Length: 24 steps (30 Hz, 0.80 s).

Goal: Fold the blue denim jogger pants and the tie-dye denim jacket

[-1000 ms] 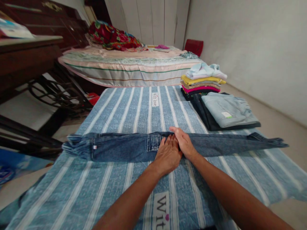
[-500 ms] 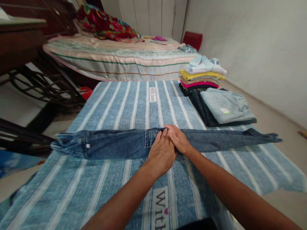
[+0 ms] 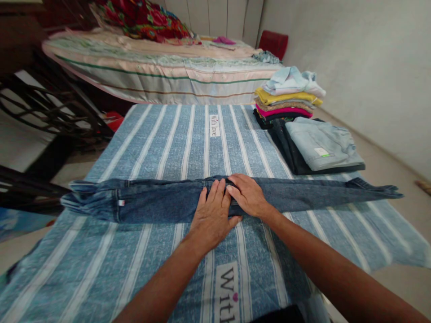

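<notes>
A: What are the hands doing?
B: The left hand [image 3: 212, 215] and right hand [image 3: 247, 197], fingers spread and palms flat, are pressing side by side on the middle of the jeans [image 3: 161, 204]. The jeans are lying from 9 to 3 o'clock on the striped sheet [image 3: 151, 148].
A: Which step is this?
B: It looks like smoothing. A crosswise fold would call for gripping one end. Folded clothes [image 3: 288, 101] are sitting at 2 o'clock.

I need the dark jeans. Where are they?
Head view, middle: the dark jeans lie across the sheet under the left hand and right hand, stack far right.
</notes>
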Each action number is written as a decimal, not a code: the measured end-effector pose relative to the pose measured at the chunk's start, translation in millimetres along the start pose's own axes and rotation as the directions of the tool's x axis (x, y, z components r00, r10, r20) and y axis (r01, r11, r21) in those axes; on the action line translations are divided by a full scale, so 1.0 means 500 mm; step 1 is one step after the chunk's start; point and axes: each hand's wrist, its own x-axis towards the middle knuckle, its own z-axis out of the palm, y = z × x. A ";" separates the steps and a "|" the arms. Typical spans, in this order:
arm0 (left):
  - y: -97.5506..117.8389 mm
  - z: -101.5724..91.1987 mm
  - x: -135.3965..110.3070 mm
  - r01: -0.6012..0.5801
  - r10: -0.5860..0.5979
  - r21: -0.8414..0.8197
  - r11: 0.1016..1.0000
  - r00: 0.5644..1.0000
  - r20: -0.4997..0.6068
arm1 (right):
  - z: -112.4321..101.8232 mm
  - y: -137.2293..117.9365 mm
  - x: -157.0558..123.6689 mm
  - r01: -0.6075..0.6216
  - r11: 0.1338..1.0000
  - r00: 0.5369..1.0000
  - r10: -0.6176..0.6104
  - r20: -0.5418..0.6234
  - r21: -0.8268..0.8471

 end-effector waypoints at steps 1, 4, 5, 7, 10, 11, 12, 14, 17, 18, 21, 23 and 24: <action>0.000 -0.001 0.000 0.001 -0.001 -0.004 1.000 1.000 -0.004 | 0.000 -0.001 0.001 -0.008 1.000 1.000 0.008 0.010 0.007; -0.003 -0.001 -0.001 0.003 -0.003 -0.013 1.000 1.000 -0.002 | -0.003 -0.002 0.003 -0.055 0.974 0.998 0.060 -0.013 0.222; -0.005 -0.001 -0.001 0.002 -0.002 -0.014 1.000 1.000 0.003 | -0.005 -0.002 0.003 -0.067 0.948 0.996 0.082 -0.035 0.311; -0.009 -0.004 0.000 0.000 0.000 -0.014 1.000 1.000 0.015 | -0.011 0.003 0.003 -0.077 0.895 0.989 0.125 -0.082 0.440; -0.009 -0.016 0.007 0.006 -0.005 -0.023 1.000 0.999 0.034 | -0.013 0.016 0.002 -0.096 0.839 0.966 0.208 -0.153 0.535; -0.005 -0.023 0.012 0.024 -0.023 -0.026 0.999 0.999 0.030 | -0.012 0.020 0.001 -0.104 0.814 0.955 0.242 -0.171 0.572; 0.003 -0.029 0.018 0.050 -0.050 -0.025 0.998 0.999 0.017 | -0.010 0.024 0.000 -0.109 0.787 0.944 0.273 -0.184 0.607; 0.024 -0.039 0.034 0.090 -0.091 -0.024 0.996 0.996 -0.026 | -0.006 0.029 -0.001 -0.113 0.737 0.926 0.320 -0.198 0.666; 0.063 -0.036 0.057 0.047 -0.050 -0.073 0.996 0.998 -0.041 | -0.003 0.032 0.001 -0.111 0.686 0.912 0.357 -0.200 0.720; 0.074 -0.031 0.063 0.029 -0.033 -0.099 0.995 0.999 -0.036 | -0.004 0.032 0.002 -0.110 0.677 0.910 0.364 -0.200 0.728; 0.091 -0.011 0.070 0.032 -0.037 -0.144 0.989 0.999 -0.037 | -0.023 0.037 -0.003 -0.111 0.685 0.907 0.366 -0.209 0.720; 0.091 -0.003 0.069 0.040 -0.046 -0.148 0.988 0.998 -0.039 | -0.044 0.043 -0.014 -0.107 0.714 0.911 0.349 -0.219 0.692; 0.090 -0.001 0.068 0.038 -0.044 -0.150 0.988 0.999 -0.033 | -0.055 0.047 -0.022 -0.102 0.737 0.918 0.329 -0.222 0.668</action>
